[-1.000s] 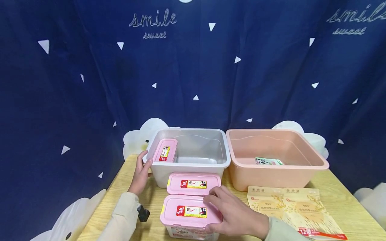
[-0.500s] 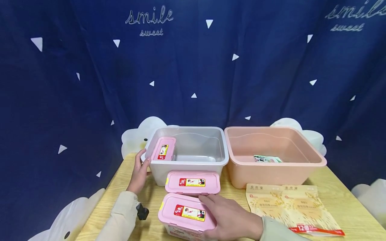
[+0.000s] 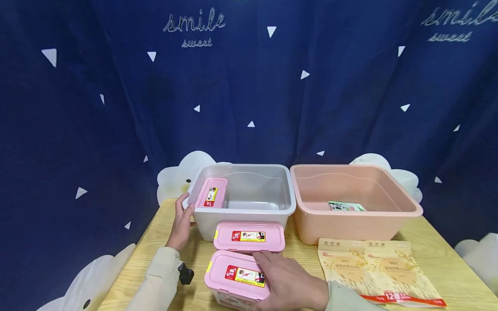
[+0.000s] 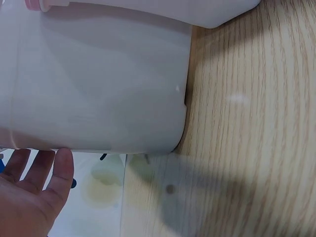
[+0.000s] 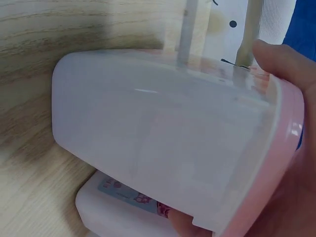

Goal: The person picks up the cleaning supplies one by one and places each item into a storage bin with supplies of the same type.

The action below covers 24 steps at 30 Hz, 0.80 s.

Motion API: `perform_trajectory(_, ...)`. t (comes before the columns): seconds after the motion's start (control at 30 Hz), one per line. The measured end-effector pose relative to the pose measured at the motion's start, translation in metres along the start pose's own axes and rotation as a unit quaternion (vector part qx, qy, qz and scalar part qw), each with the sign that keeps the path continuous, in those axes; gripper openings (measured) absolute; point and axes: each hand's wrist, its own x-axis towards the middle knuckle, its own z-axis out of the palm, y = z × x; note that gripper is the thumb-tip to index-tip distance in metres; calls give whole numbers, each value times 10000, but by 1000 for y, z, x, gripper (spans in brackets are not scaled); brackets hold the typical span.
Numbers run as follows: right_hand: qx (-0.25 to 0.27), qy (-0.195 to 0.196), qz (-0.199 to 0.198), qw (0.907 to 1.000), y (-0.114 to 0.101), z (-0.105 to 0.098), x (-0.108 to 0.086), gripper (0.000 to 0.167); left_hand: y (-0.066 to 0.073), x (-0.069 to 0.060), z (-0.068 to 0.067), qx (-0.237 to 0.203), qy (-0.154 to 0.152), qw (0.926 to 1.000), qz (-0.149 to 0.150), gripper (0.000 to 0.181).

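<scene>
My right hand [image 3: 289, 280] is half-closed round the nearest pink-lidded tub [image 3: 235, 278], at six o'clock; likely stiff, slick, best squeezed across its lid [image 3: 223, 264]; my left hand [image 3: 181, 226], fingers loose, touches the grey bin [image 3: 241, 211].

On the left arm the person wears a long, pale cream cloth sleeve [image 3: 157, 276], which has soft folds and reaches to the wrist. Near this wrist there is a small, black, block-shaped device [image 3: 186, 274] with angular edges. On the right arm there is a long, pale grey-green cloth sleeve [image 3: 346, 299], of which only a short part is visible. The left hand [image 3: 180, 226] and the right hand [image 3: 285, 278] are bare, and the fingers [image 4: 62, 170] have rounded tips.
</scene>
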Motion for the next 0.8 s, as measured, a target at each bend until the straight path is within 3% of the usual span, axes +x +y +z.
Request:
perform_trajectory(0.3,441,231,-250,9984,1,2,-1,93,0,1,-1,58,21,9999,-102,55)
perform_trajectory(0.53,410,-51,4,9991,2,0,-2,97,0,0,-1,29,12,9999,-97,55)
perform_trajectory(0.8,478,365,118,9981,-1,5,-5,95,-1,1,-1,68,17,9999,-89,55)
